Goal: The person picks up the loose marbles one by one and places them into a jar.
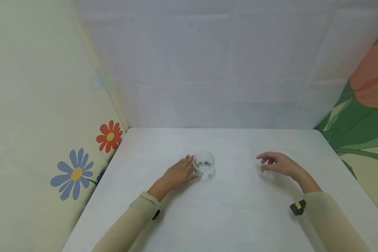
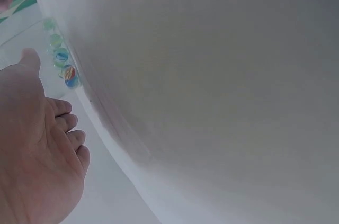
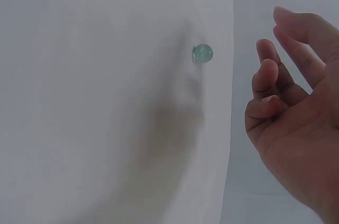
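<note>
A clear round container (image 1: 203,152) stands on the white table with several coloured marbles (image 1: 204,163) in it. My left hand (image 1: 179,174) lies at its left side, fingers straight, fingertips and thumb at the wall. In the left wrist view the marbles (image 2: 61,54) gather along the container's bottom, in clear green, blue and orange-red. Over to the right, a single clear green marble (image 1: 262,170) rests on the table. Just above it hovers my right hand (image 1: 280,163), fingers loosely bent and a gap between thumb and forefinger. The right wrist view shows this marble (image 3: 203,53) apart from the fingertips.
The white table (image 1: 226,217) ends at a pale cloth backdrop (image 1: 220,70). Flower-patterned cloth (image 1: 28,115) hangs at the left, and a large tulip print (image 1: 375,77) at the right. A dark device (image 1: 298,207) sits on the right wrist.
</note>
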Motion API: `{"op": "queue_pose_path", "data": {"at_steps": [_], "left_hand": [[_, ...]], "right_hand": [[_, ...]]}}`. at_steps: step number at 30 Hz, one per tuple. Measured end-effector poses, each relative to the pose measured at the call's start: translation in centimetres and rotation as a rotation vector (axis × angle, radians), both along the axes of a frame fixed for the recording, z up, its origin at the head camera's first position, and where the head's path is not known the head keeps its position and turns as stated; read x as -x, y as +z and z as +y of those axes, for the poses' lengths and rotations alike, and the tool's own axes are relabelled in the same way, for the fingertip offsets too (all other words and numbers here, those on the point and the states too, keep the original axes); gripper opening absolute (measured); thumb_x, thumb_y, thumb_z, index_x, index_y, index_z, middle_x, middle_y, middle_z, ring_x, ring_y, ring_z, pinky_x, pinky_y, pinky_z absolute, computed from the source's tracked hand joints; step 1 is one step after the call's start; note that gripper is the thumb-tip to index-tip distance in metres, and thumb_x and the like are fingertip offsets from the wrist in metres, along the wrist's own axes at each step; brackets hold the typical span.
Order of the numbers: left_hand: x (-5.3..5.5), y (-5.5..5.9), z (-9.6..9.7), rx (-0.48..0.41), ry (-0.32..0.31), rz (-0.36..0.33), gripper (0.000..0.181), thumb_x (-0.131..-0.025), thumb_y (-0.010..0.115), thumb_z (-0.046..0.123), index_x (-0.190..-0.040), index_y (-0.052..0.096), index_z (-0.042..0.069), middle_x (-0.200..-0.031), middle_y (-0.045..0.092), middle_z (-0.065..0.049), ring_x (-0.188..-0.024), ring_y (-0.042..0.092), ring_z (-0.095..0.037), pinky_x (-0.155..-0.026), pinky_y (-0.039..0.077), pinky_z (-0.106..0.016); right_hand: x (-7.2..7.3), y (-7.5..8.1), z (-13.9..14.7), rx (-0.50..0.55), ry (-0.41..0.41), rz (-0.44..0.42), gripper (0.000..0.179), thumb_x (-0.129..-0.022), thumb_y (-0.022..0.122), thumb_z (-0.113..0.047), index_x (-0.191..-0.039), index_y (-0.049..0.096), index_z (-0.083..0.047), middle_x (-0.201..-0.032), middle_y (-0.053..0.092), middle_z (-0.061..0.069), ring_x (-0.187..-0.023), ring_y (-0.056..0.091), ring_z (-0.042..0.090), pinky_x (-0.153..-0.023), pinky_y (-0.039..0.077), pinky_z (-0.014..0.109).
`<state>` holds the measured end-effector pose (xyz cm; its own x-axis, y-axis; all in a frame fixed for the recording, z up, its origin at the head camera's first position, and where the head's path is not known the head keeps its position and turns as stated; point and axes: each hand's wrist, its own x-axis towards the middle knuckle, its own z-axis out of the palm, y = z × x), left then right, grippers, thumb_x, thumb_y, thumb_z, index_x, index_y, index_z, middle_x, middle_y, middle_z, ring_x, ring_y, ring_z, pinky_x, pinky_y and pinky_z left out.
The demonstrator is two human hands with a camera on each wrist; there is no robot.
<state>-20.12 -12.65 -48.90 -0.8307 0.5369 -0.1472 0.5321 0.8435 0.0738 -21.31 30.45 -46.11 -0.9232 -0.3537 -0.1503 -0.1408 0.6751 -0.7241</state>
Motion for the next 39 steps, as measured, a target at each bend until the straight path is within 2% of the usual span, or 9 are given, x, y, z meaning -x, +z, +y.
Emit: {"op": "queue_pose_path", "data": {"at_steps": [23,34,39], "left_hand": [[0.0,0.0,-0.1,-0.017,-0.005,-0.004,0.079,-0.106,0.035,0.058,-0.158,0.028,0.000,-0.167,0.021,-0.015,-0.156,0.016,-0.028,-0.128,0.014,-0.038],[0.0,0.1,-0.1,-0.014,-0.001,-0.014,0.079,-0.106,0.036,0.058,-0.158,0.027,0.000,-0.167,0.021,-0.015,-0.156,0.016,-0.028,-0.128,0.015,-0.038],[0.0,0.0,-0.1,-0.008,0.005,-0.010,0.078,-0.106,0.036,0.057,-0.158,0.028,0.000,-0.167,0.022,-0.014,-0.156,0.016,-0.028,-0.128,0.015,-0.038]], "right_hand": [[-0.1,-2.4,1.4,0.010,-0.014,-0.071,0.043,-0.093,0.073,-0.021,-0.132,0.064,-0.006,-0.109,0.064,0.008,-0.092,0.055,0.023,-0.072,0.050,0.030],[-0.1,-3.0,1.6,-0.023,-0.039,-0.103,0.043,-0.091,0.076,-0.019,-0.130,0.065,-0.006,-0.109,0.065,0.007,-0.099,0.056,0.023,-0.079,0.049,0.032],[-0.1,-3.4,2.0,-0.033,-0.030,-0.090,0.042,-0.091,0.076,-0.018,-0.130,0.066,-0.006,-0.109,0.066,0.007,-0.100,0.057,0.022,-0.082,0.049,0.032]]}}
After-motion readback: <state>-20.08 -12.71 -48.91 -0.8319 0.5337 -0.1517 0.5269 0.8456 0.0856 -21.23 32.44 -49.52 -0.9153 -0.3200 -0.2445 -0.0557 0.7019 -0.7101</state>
